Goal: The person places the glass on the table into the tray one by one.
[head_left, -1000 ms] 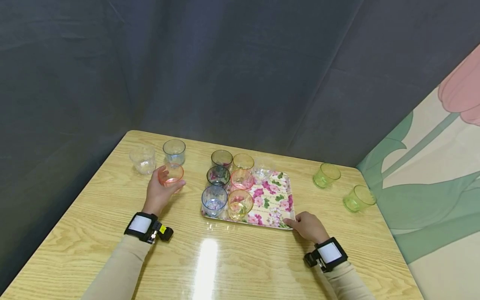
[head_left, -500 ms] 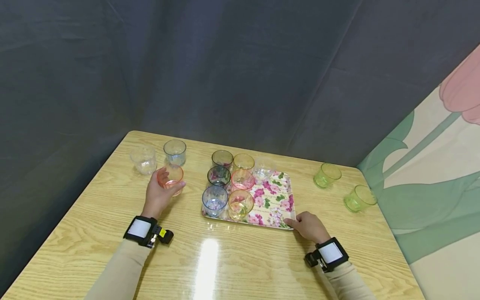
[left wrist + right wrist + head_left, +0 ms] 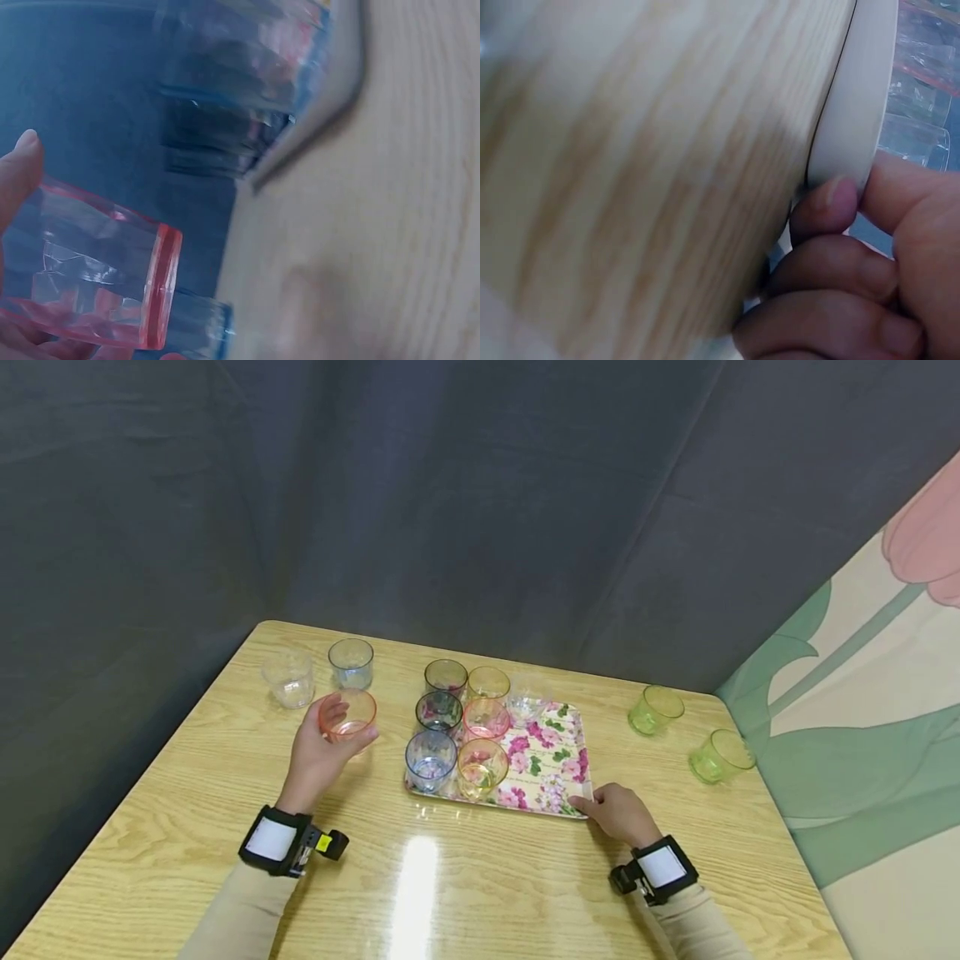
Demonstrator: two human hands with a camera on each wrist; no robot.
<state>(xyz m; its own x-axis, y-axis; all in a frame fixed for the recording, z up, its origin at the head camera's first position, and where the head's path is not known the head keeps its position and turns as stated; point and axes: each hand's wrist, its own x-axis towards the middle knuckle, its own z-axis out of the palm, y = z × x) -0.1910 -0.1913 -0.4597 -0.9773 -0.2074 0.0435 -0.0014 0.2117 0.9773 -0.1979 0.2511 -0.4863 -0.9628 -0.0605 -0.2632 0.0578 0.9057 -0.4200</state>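
Observation:
My left hand [image 3: 315, 762] grips a clear red tumbler [image 3: 351, 710], thumb on its near side and fingers behind it. In the left wrist view this tumbler [image 3: 101, 266] is upright and raised off the table. My right hand [image 3: 618, 812] pinches the front right corner of a floral tray [image 3: 551, 768]. The right wrist view has the thumb above the pale tray rim [image 3: 851, 97] and curled fingers [image 3: 829, 270] below it. Tumblers fill the tray's left part: blue [image 3: 430, 762], amber [image 3: 482, 768], pink [image 3: 486, 718], dark [image 3: 438, 714] and others behind.
On the table's far left stand a clear tumbler [image 3: 289, 679] and a pale blue one [image 3: 351, 664]. Two green tumblers [image 3: 655, 710] [image 3: 720, 757] are right of the tray. A dark curtain [image 3: 465, 510] hangs behind the wooden table [image 3: 495, 885].
My left hand has lifted the red tumbler slightly and brought it a little to the right and nearer. The right hand, tray and other tumblers have kept their places.

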